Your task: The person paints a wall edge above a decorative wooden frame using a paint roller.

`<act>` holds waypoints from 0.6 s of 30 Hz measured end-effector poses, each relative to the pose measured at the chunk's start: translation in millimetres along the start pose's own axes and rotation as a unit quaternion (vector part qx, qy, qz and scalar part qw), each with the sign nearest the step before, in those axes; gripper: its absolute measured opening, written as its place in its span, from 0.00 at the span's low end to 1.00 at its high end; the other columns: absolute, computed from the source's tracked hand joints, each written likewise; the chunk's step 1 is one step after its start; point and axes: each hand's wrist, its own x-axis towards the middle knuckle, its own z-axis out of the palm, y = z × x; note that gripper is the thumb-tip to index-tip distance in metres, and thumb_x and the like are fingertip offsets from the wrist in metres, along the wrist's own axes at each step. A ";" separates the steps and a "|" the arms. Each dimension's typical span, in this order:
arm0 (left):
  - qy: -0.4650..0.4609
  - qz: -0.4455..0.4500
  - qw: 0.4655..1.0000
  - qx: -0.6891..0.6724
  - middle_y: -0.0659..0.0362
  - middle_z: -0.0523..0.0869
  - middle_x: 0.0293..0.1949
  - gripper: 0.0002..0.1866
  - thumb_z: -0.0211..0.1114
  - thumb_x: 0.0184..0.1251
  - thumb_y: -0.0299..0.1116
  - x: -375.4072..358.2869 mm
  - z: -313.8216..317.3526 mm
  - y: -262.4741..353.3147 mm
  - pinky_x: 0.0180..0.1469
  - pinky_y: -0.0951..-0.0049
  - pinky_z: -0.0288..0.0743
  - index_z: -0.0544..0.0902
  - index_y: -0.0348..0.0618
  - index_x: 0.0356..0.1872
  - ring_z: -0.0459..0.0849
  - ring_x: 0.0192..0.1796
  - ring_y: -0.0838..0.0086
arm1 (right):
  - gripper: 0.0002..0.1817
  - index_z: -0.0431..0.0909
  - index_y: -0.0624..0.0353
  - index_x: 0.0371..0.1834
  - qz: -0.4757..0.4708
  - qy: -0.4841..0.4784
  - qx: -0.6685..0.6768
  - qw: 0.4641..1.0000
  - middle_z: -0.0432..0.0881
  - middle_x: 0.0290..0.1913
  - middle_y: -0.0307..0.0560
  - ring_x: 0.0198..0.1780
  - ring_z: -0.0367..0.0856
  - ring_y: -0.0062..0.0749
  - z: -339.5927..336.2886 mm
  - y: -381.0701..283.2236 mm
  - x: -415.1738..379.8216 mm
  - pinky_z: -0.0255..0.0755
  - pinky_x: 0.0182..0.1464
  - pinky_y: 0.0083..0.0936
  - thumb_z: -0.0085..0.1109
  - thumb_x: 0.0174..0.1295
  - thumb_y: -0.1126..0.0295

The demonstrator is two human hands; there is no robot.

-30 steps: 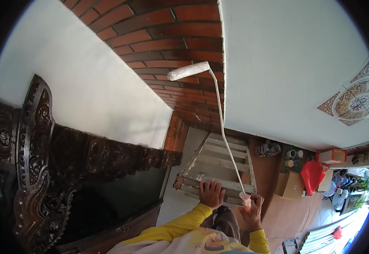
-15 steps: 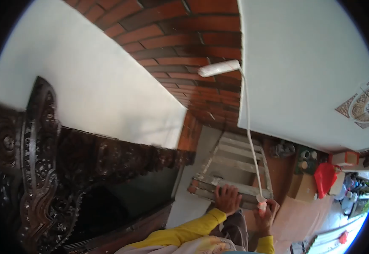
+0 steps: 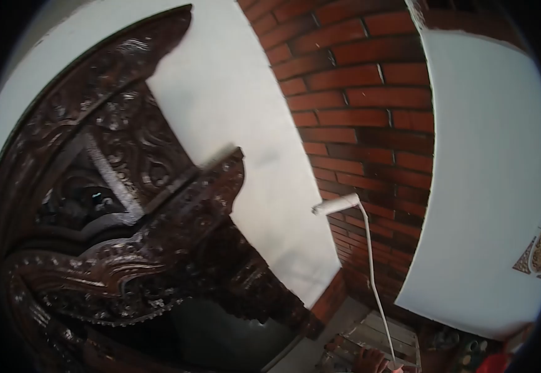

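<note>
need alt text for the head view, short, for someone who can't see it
A white paint roller on a long thin pole rests against a red brick column between white walls. Dark carved wood furniture fills the left. One hand shows at the bottom edge, by a ladder.

no readable text, label or number shows anywhere.

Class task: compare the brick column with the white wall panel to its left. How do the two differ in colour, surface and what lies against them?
The brick column is red-brown with dark mortar lines; the white wall panel is plain and even. The paint roller lies on the column at its left edge; the carved dark wood frame covers much of the panel. Both are flat, upright wall surfaces side by side.
</note>
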 end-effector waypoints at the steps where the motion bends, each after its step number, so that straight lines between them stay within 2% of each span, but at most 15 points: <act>1: 0.003 0.004 1.000 -0.005 0.56 0.75 0.58 0.22 0.60 0.65 0.44 0.7 -3.2 2.2 0.68 0.49 0.55 0.73 0.46 0.57 0.68 0.66 0.63 | 0.23 0.72 0.63 0.57 0.089 -0.187 0.038 0.978 0.77 0.54 0.61 0.55 0.75 0.58 -1.1 2.1 8.1 0.72 0.50 0.48 0.65 0.60 0.67; 2: 0.006 0.007 1.000 -0.012 0.56 0.75 0.58 0.23 0.61 0.65 0.44 0.3 -6.5 2.7 0.68 0.49 0.55 0.73 0.46 0.58 0.68 0.66 0.63 | 0.23 0.71 0.63 0.57 0.066 -0.174 0.090 0.978 0.78 0.53 0.60 0.52 0.77 0.57 4.3 1.6 15.6 0.73 0.47 0.46 0.64 0.61 0.67; 4: 0.017 0.012 0.999 -0.025 0.56 0.74 0.59 0.23 0.61 0.65 0.43 0.2 -12.9 5.0 0.68 0.50 0.55 0.72 0.46 0.58 0.68 0.66 0.63 | 0.25 0.70 0.63 0.59 0.110 -0.229 0.180 0.950 0.78 0.52 0.58 0.51 0.76 0.52 4.8 -4.9 51.6 0.73 0.48 0.43 0.65 0.60 0.68; 9: 0.038 0.025 0.997 -0.054 0.55 0.73 0.60 0.25 0.62 0.63 0.40 0.2 -33.9 4.0 0.68 0.51 0.56 0.70 0.45 0.60 0.67 0.67 0.63 | 0.31 0.67 0.63 0.65 0.233 -0.306 0.389 0.837 0.76 0.52 0.52 0.51 0.75 0.40 -4.3 -64.7 180.8 0.71 0.50 0.37 0.65 0.57 0.71; 11: 0.048 0.031 0.996 -0.069 0.55 0.72 0.61 0.25 0.63 0.63 0.39 2.1 -42.1 1.6 0.69 0.51 0.56 0.70 0.45 0.61 0.67 0.67 0.63 | 0.34 0.65 0.64 0.67 0.248 -0.315 0.438 0.805 0.75 0.52 0.49 0.50 0.74 0.35 -8.8 -88.1 226.4 0.71 0.51 0.34 0.66 0.56 0.72; 12: 0.052 0.034 0.995 -0.079 0.55 0.72 0.61 0.26 0.63 0.63 0.38 3.4 -46.2 2.4 0.69 0.52 0.56 0.69 0.45 0.61 0.67 0.67 0.63 | 0.35 0.65 0.64 0.68 0.231 -0.314 0.444 0.807 0.75 0.52 0.48 0.50 0.74 0.32 -11.6 -100.5 248.8 0.71 0.51 0.33 0.66 0.55 0.72; 14: 0.063 0.036 0.993 -0.093 0.54 0.71 0.62 0.27 0.64 0.62 0.37 5.0 -53.6 -0.5 0.69 0.52 0.56 0.69 0.45 0.62 0.67 0.68 0.63 | 0.36 0.60 0.64 0.72 0.063 -0.270 0.388 0.879 0.76 0.50 0.41 0.47 0.75 0.19 -11.9 -113.3 294.7 0.72 0.48 0.23 0.63 0.59 0.77; 15: 0.067 0.036 0.992 -0.100 0.54 0.71 0.62 0.27 0.64 0.62 0.37 4.7 -58.9 -0.5 0.69 0.52 0.57 0.68 0.45 0.62 0.66 0.68 0.63 | 0.25 0.68 0.64 0.59 0.003 -0.208 0.360 0.909 0.77 0.41 0.40 0.41 0.74 0.18 -4.6 -114.9 315.0 0.71 0.42 0.22 0.64 0.58 0.73; 17: 0.081 0.044 0.988 -0.121 0.54 0.71 0.63 0.28 0.64 0.61 0.36 3.1 -73.2 0.2 0.69 0.53 0.57 0.68 0.45 0.63 0.66 0.68 0.63 | 0.23 0.69 0.62 0.58 -0.047 -0.184 0.348 0.918 0.75 0.31 0.36 0.30 0.72 0.14 -3.3 -122.7 356.7 0.69 0.32 0.18 0.62 0.61 0.71; 18: 0.086 0.043 0.987 -0.130 0.54 0.70 0.64 0.28 0.65 0.61 0.35 2.1 -76.7 -1.5 0.69 0.53 0.57 0.67 0.45 0.63 0.66 0.68 0.63 | 0.27 0.65 0.61 0.65 -0.031 -0.204 0.361 0.909 0.73 0.28 0.34 0.26 0.71 0.12 -17.0 -140.9 380.0 0.68 0.28 0.16 0.59 0.63 0.71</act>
